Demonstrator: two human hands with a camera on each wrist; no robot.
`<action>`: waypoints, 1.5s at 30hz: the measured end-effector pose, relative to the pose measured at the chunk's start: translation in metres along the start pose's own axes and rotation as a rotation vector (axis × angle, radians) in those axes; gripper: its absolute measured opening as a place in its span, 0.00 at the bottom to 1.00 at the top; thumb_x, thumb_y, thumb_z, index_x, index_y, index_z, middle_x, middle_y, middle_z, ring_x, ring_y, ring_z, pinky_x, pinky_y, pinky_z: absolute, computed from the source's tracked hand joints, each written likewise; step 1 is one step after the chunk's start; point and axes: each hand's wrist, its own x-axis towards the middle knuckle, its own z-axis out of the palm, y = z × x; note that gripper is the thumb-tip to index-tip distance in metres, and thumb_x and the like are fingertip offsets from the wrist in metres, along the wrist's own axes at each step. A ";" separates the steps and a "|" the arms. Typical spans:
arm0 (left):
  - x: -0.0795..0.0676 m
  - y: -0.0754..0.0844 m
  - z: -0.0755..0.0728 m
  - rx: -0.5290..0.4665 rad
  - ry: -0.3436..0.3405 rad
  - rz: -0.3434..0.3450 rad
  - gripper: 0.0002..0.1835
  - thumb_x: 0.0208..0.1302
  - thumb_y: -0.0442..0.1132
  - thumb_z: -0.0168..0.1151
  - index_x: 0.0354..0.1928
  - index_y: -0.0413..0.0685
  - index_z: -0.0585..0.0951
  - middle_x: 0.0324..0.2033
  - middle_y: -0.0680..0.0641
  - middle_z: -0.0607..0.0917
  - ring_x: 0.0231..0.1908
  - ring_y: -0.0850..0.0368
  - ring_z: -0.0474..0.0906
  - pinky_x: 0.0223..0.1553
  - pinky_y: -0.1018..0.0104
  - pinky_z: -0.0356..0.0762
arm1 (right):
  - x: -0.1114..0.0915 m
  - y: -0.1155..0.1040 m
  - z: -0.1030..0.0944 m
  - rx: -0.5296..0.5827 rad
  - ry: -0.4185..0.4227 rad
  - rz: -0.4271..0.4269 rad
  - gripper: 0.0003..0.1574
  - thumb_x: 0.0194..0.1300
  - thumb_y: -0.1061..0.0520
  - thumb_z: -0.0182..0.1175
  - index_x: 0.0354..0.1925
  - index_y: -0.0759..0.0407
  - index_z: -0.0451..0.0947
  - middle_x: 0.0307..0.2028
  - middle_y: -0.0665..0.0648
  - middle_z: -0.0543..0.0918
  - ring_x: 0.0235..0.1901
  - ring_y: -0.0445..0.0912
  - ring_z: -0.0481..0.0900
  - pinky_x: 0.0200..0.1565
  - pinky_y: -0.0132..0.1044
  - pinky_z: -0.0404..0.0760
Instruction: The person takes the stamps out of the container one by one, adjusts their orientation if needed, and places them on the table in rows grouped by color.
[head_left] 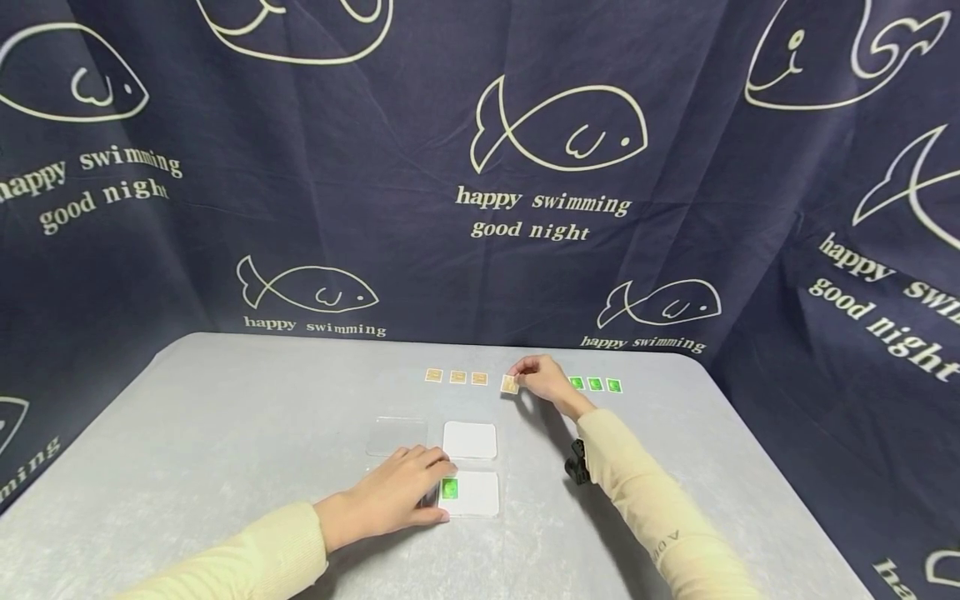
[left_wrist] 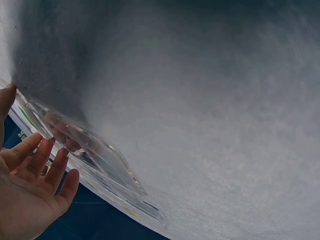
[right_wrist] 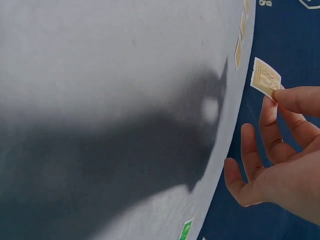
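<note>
A dark blue curtain (head_left: 420,167) printed with white fish outlines and the words "happy swimming good night" closes in the far side and both flanks of the space. Before it stands a pale grey bench (head_left: 262,408) with rounded far corners and a faintly mottled top, crossed by soft shadows of the arms. Two cream sleeves (head_left: 247,554) reach in over it, with a black device (head_left: 577,463) at the right cuff.

Near the middle of the bench lie two clear plastic cases, one beyond the other: the far case (head_left: 470,440) and the near case (head_left: 480,500) each show a white right-hand part. Along the far edge, three tan stamps (head_left: 457,377) sit in a row left of the right hand (head_left: 546,380), and three green stamps (head_left: 595,384) just right of it. One green stamp (head_left: 449,488) lies at the left end of the near case's white part.

The held stamp (right_wrist: 265,78) is yellowish tan with a fine printed picture and a white perforated border. It is up off the bench, tilted, pinched by one corner between the right thumb and index finger; the other fingers curl loosely beneath, apart from it. The left hand (head_left: 401,492) rests at the near case, fingers relaxed and slightly spread, thumb along its near edge.
</note>
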 end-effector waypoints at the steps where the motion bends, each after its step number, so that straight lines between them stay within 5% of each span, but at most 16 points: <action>1: 0.000 0.000 0.000 0.000 0.002 0.001 0.28 0.54 0.59 0.59 0.53 0.52 0.74 0.49 0.52 0.76 0.50 0.55 0.73 0.49 0.58 0.72 | 0.002 0.001 0.001 -0.002 0.005 0.006 0.11 0.53 0.66 0.55 0.35 0.65 0.80 0.29 0.52 0.80 0.31 0.40 0.71 0.39 0.29 0.67; 13: 0.000 0.001 -0.002 -0.003 -0.002 0.002 0.28 0.54 0.59 0.59 0.53 0.52 0.74 0.49 0.52 0.76 0.49 0.55 0.73 0.48 0.58 0.73 | 0.015 0.004 0.007 -0.008 0.017 -0.011 0.12 0.55 0.68 0.53 0.37 0.66 0.80 0.35 0.60 0.82 0.33 0.43 0.73 0.40 0.30 0.69; 23: 0.000 0.000 0.000 0.006 0.001 0.004 0.28 0.54 0.59 0.59 0.53 0.51 0.74 0.49 0.52 0.76 0.49 0.55 0.73 0.48 0.58 0.72 | 0.024 0.008 0.014 0.025 0.036 -0.010 0.11 0.54 0.68 0.55 0.36 0.67 0.80 0.29 0.55 0.80 0.30 0.40 0.70 0.36 0.27 0.67; 37: -0.001 0.001 -0.001 0.003 -0.011 -0.005 0.28 0.54 0.59 0.59 0.54 0.52 0.74 0.50 0.52 0.76 0.50 0.56 0.72 0.49 0.58 0.72 | 0.027 0.005 0.020 -0.096 0.084 -0.064 0.08 0.54 0.69 0.55 0.32 0.67 0.81 0.28 0.57 0.80 0.31 0.43 0.71 0.35 0.29 0.67; 45: -0.001 0.000 -0.002 0.000 -0.003 -0.005 0.28 0.54 0.59 0.59 0.53 0.52 0.73 0.50 0.52 0.76 0.50 0.55 0.72 0.49 0.58 0.72 | 0.028 0.005 0.025 -0.227 0.120 -0.029 0.08 0.55 0.64 0.56 0.33 0.58 0.81 0.29 0.55 0.80 0.34 0.47 0.75 0.44 0.46 0.69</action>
